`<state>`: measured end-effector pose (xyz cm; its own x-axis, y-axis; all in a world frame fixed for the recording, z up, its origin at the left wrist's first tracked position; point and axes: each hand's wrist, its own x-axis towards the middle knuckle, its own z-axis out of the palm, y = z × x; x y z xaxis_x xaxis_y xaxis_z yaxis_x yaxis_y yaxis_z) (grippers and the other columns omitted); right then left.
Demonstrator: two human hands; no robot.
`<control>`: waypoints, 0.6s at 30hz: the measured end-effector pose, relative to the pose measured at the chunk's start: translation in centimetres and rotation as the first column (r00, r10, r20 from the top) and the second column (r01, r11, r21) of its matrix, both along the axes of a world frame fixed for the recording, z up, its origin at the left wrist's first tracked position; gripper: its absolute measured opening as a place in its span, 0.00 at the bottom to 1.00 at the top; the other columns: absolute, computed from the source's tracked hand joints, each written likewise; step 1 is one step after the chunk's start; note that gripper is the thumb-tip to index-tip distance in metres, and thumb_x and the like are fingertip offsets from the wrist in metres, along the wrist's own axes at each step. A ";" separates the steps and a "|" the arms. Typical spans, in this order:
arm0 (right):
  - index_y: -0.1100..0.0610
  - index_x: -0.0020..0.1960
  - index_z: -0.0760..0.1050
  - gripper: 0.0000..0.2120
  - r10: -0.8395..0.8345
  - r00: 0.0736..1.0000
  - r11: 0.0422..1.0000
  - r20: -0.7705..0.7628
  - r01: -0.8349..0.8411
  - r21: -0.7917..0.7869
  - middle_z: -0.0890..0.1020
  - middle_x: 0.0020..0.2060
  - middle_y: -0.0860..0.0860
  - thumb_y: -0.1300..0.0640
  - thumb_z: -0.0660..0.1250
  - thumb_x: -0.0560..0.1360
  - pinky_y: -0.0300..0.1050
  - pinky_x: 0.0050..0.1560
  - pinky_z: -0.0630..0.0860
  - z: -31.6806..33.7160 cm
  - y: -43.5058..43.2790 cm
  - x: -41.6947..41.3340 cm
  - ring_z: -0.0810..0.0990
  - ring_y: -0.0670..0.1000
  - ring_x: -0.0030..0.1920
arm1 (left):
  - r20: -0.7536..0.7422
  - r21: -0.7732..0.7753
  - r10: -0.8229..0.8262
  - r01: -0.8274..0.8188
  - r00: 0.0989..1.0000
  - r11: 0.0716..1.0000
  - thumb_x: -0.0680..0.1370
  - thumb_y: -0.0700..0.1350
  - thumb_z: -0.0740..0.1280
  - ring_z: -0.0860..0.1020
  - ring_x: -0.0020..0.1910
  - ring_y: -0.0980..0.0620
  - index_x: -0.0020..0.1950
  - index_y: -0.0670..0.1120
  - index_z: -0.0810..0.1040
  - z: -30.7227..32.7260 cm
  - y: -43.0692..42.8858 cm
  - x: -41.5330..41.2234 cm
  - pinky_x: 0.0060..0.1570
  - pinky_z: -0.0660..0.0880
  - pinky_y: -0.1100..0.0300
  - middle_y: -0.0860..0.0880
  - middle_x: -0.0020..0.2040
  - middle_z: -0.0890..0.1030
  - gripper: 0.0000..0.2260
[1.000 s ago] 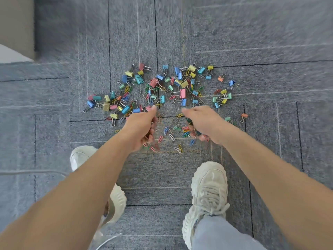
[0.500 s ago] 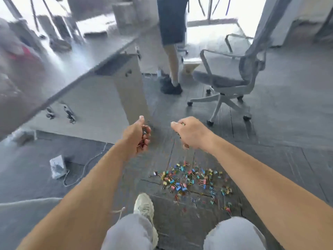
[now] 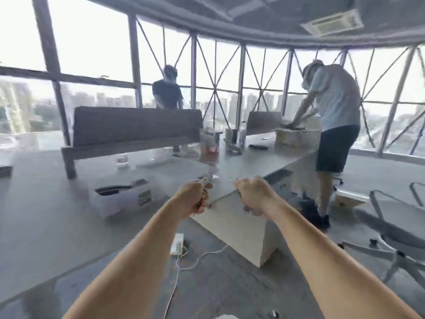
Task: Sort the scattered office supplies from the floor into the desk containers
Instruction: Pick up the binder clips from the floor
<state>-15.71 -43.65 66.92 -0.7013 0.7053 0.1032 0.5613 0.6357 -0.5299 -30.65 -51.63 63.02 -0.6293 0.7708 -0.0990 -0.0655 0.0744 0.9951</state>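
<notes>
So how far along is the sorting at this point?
Done: nothing visibly deposited yet; the clear desk container is too blurred to judge. In hand: the left hand and right hand are both fisted around small clips, raised in front of the desk. To do: emptying both fists into containers, plus any supplies on the floor, which is out of view.

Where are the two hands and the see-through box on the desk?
left hand (image 3: pixel 193 198): head view, back of the fist.
right hand (image 3: pixel 255 195): head view, back of the fist.
see-through box (image 3: pixel 115 203): head view, front wall.
</notes>
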 end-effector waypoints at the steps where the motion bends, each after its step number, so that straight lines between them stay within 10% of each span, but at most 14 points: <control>1: 0.61 0.63 0.72 0.12 -0.015 0.998 0.998 -0.054 0.012 -0.054 0.81 0.51 0.56 0.59 0.56 0.83 0.48 0.45 0.77 -0.3 -0.4 -1.3 0.82 0.56 0.48 | -0.021 0.009 0.042 -0.042 0.999 0.999 0.85 0.49 0.55 0.63 0.20 0.56 0.50 0.46 0.74 0.4 -1.3 -1.2 0.20 0.58 0.68 0.50 0.28 0.65 0.11; 5: 0.56 0.33 0.71 0.19 0.078 0.975 0.993 -0.210 -0.094 -0.066 0.74 0.29 0.54 0.51 0.59 0.81 0.44 0.29 0.68 1.2 -1.0 -6.5 0.75 0.56 0.31 | -0.179 -0.006 0.153 -0.157 0.972 0.988 0.85 0.47 0.55 0.63 0.17 0.56 0.49 0.42 0.76 1.3 -4.4 -6.5 0.19 0.58 0.68 0.49 0.28 0.66 0.14; 11: 0.55 0.32 0.63 0.20 0.183 0.959 0.982 -0.215 -0.191 -0.015 0.66 0.23 0.49 0.51 0.60 0.81 0.36 0.22 0.61 0.8 3.9 -17.4 0.70 0.53 0.24 | -0.316 0.013 0.344 -0.359 0.884 0.933 0.84 0.52 0.58 0.68 0.20 0.54 0.41 0.40 0.78 2.4 -5.8 -16.6 0.20 0.64 0.66 0.47 0.29 0.72 0.21; 18: 0.52 0.29 0.68 0.22 0.215 0.956 0.975 -0.201 -0.197 0.106 0.74 0.29 0.47 0.43 0.61 0.78 0.45 0.36 0.71 -2.3 12.2 -30.7 0.75 0.55 0.36 | -0.320 -0.005 0.327 -0.347 0.889 0.938 0.85 0.48 0.56 0.69 0.18 0.55 0.43 0.40 0.76 1.4 4.5 -24.6 0.20 0.64 0.66 0.46 0.30 0.69 0.17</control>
<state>-46.45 -31.48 64.61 -0.7865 0.5304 0.3163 0.2955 0.7731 -0.5613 -55.23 -47.18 64.46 -0.8564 0.5058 0.1037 0.2133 0.1638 0.9632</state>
